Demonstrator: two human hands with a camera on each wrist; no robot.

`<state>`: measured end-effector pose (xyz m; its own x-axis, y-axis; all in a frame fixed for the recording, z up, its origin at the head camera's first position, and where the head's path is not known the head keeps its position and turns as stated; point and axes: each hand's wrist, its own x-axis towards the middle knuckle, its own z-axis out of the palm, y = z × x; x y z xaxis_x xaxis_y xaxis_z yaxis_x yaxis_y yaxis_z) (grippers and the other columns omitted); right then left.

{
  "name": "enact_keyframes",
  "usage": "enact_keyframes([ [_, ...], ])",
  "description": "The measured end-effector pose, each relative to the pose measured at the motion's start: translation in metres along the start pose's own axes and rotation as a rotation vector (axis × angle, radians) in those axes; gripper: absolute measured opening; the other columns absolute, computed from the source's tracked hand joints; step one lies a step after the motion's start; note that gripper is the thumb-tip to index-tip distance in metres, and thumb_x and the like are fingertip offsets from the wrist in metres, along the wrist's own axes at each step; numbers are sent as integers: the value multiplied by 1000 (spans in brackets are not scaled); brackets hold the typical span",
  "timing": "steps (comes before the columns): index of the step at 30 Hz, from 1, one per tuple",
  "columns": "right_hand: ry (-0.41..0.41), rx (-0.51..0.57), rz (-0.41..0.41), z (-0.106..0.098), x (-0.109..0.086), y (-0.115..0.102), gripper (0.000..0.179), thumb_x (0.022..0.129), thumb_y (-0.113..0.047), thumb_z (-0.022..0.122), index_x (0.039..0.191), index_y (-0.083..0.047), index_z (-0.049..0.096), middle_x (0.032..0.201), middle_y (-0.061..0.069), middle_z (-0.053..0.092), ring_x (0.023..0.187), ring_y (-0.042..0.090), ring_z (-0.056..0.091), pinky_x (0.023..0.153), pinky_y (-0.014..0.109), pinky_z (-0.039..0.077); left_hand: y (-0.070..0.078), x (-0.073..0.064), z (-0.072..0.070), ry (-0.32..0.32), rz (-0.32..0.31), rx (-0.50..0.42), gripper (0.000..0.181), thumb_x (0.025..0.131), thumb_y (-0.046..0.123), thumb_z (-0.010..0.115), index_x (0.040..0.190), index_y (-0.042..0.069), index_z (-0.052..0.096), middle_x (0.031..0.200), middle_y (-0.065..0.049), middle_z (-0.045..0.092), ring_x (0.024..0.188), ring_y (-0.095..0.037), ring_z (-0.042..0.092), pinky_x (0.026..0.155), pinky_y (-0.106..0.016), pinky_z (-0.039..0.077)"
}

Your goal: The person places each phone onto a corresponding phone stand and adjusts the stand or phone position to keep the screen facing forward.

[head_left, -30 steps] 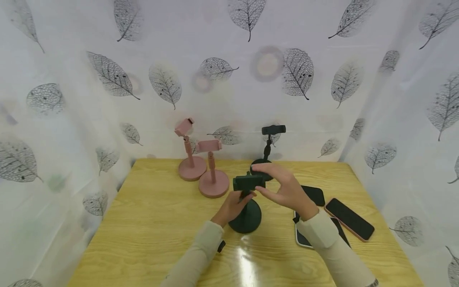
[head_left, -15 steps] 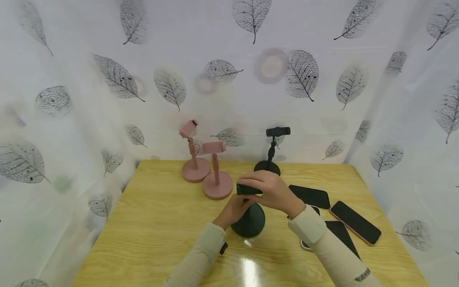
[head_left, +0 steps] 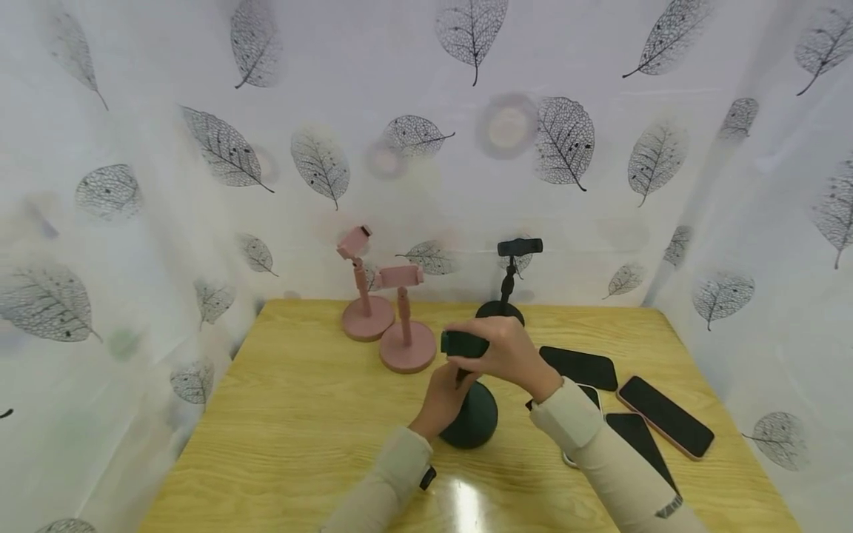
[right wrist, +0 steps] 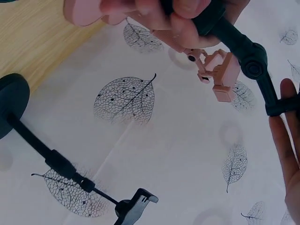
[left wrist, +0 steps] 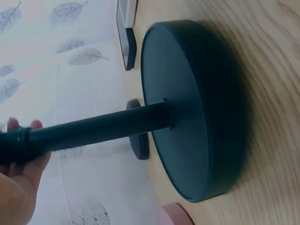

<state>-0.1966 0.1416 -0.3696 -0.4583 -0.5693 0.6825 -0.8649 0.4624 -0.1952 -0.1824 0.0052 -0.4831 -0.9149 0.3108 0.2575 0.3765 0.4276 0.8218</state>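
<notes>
A dark green phone stand (head_left: 472, 420) stands on its round base near the table's middle. My left hand (head_left: 443, 400) grips its upright pole (left wrist: 103, 126) at the collar, fingers curled round it. With thumb below and fingers above, my right hand (head_left: 513, 351) holds the clamp head (head_left: 463, 343) at its right end. In the right wrist view, the hinge joint (right wrist: 253, 65) shows between the two hands, the arm above it bent at an angle. My right hand covers part of the clamp in the head view.
Two pink phone stands (head_left: 408, 348) stand at the back left. Behind my right hand is a black phone stand (head_left: 509, 285). Several phones (head_left: 666, 416) lie on the right side of the wooden table (head_left: 286, 414), partly under my right forearm. A leaf-patterned curtain (head_left: 373, 66) surrounds the table.
My right hand, earlier spread beside the clamp head, has closed over its right end. My left hand stays on the pole, its wrist now turned a little. The view has shifted slightly.
</notes>
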Motion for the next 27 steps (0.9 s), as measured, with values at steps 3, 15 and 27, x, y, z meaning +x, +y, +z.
enact_keyframes([
  [3,6,24,51,0,1,0,45,67,-19,85,108,-8,69,93,5,73,71,12,67,64,27,55,1,-1,4,26,45,1,21,95,28,52,106,10,58,97,-5,67,86,-17,64,72,-23,51],
  [15,-86,136,106,-1,2,-5,44,68,-19,84,109,-12,69,98,3,73,79,13,67,69,28,54,-9,-1,-9,-80,-34,-18,28,94,33,53,110,12,61,104,-6,66,95,-20,65,77,-28,55],
  [27,-128,151,35,1,5,-1,46,68,-18,85,110,-11,70,113,9,69,102,21,65,86,38,52,-14,2,-21,-168,-33,-4,29,95,32,51,114,14,62,113,-6,65,104,-22,63,86,-37,54],
])
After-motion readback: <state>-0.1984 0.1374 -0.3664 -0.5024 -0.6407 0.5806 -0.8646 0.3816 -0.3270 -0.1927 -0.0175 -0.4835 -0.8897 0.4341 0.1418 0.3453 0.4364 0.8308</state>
